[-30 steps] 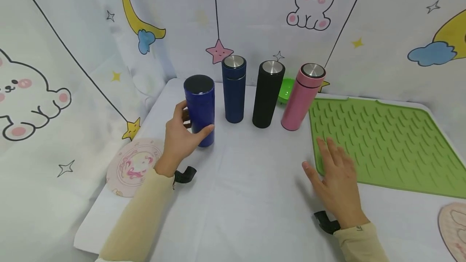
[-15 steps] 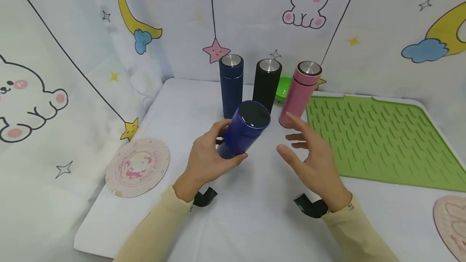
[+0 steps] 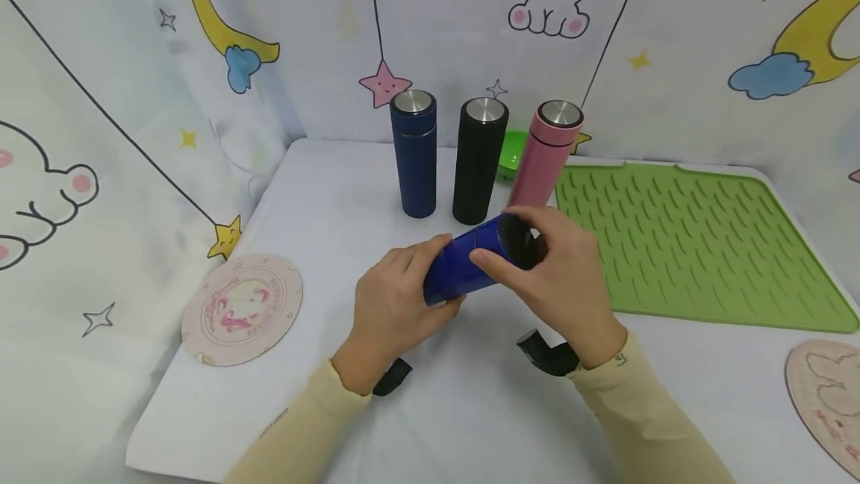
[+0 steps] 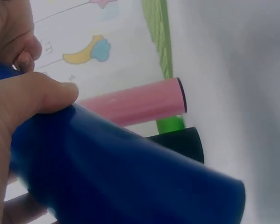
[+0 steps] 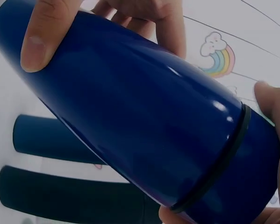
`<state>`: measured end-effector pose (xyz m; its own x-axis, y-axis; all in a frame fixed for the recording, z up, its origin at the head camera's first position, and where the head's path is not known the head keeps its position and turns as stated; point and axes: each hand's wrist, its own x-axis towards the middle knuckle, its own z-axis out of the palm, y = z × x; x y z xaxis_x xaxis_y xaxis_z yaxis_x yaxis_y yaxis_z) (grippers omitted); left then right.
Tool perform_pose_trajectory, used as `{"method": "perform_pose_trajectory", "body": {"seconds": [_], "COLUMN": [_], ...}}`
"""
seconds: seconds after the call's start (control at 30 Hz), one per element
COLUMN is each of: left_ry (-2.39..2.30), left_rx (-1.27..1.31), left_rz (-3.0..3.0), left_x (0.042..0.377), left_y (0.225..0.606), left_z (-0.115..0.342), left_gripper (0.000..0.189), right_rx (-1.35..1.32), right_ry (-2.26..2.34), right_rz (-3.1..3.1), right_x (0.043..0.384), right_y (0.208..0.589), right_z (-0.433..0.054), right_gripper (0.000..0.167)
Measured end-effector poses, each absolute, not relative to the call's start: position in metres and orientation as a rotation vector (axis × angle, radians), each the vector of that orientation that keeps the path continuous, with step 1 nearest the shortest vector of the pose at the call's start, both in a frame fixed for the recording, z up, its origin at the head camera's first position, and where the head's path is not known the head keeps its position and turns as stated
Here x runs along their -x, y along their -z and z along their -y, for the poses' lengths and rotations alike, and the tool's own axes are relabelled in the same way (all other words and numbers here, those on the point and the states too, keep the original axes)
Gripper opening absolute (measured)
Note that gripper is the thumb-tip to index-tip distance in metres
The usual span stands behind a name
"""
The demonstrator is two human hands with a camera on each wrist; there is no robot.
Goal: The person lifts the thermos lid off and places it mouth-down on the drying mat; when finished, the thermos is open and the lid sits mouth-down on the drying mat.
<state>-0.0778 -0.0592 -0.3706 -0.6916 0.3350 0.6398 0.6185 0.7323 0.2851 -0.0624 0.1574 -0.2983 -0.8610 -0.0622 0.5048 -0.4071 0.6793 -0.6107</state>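
A glossy blue thermos (image 3: 452, 275) is held tilted above the table, its dark-topped lid end pointing up to the right. My left hand (image 3: 396, 305) grips the lower body, with the thumb (image 4: 55, 91) along its side in the left wrist view. Around the lid (image 5: 245, 172) curl the fingers and thumb of my right hand (image 3: 571, 282); a dark ring separates lid from body in the right wrist view. Behind the hands stand a navy thermos (image 3: 416, 163), a black thermos (image 3: 478, 170) and a pink thermos (image 3: 543, 159), whose base is hidden by my right hand.
A green textured mat (image 3: 692, 245) covers the right side of the white table (image 3: 322, 200). Behind the black and pink thermoses sits a bright green bowl-like item (image 3: 512, 151). Round pink mats lie at left (image 3: 242, 308) and far right (image 3: 826, 402).
My left hand has carried the blue thermos from the left to the middle and tilted it over to the right. My right hand has come in and taken hold of its lid.
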Motion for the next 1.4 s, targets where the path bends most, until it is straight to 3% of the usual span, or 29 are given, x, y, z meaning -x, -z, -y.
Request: {"method": "perform_pose_trajectory", "body": {"seconds": [0.3, 0.57, 0.77, 0.93, 1.13, 1.27, 1.4], "left_ry": [0.877, 1.446, 1.670, 1.407, 0.763, 0.462, 0.305], "left_rx": [0.899, 1.402, 1.621, 1.376, 0.857, 0.734, 0.692], "left_rz": [2.597, 2.798, 2.748, 2.754, 2.587, 2.429, 2.329], "left_x": [0.079, 0.090, 0.096, 0.088, 0.074, 0.071, 0.071], "left_y": [0.359, 0.341, 0.340, 0.341, 0.344, 0.350, 0.356], "left_z": [0.071, 0.093, 0.094, 0.086, 0.065, 0.055, 0.050], "left_gripper": [0.077, 0.080, 0.076, 0.078, 0.080, 0.078, 0.076], "right_rx": [-0.584, -1.071, -1.209, -1.079, -0.619, -0.345, -0.186], "right_ry": [-1.004, -1.168, -1.265, -1.234, -1.086, -1.063, -1.099], "right_rz": [2.414, 2.333, 2.270, 2.372, 2.487, 2.576, 2.659], "right_x": [0.065, 0.067, 0.069, 0.067, 0.066, 0.066, 0.067], "right_y": [0.299, 0.287, 0.284, 0.285, 0.287, 0.287, 0.286], "right_z": [-0.167, -0.180, -0.183, -0.184, -0.176, -0.167, -0.161], "right_gripper": [0.051, 0.060, 0.057, 0.057, 0.054, 0.041, 0.041]}}
